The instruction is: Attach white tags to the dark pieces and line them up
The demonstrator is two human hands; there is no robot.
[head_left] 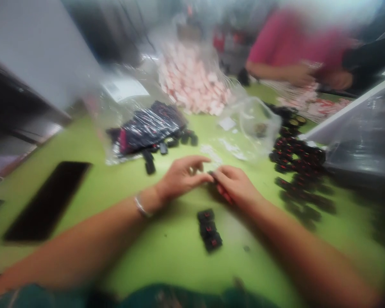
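Green table (pixel 122 256), one, fills the view; the picture is motion-blurred throughout. One co-worker in a pink top (pixel 288 42) stands at the far side, both hands down among pink-white packets.

One large clear bag of pink-white pieces (pixel 192 81) at far centre. One clear bag of dark parts (pixel 150 126) to its near left, with roughly five loose dark parts along its near edge. One flat black phone-like slab (pixel 48 199) at left. One spread pile of black parts with red marks (pixel 298 167) at right; too many and too blurred to count.

Left hand (pixel 179 177) and right hand (pixel 235 186) meet at table centre, fingertips touching. Fingers are curled and pinching together on one small dark part (pixel 212 174); which hand grips it, cannot tell. Three black parts in a short row (pixel 209 230) lie just near the hands.
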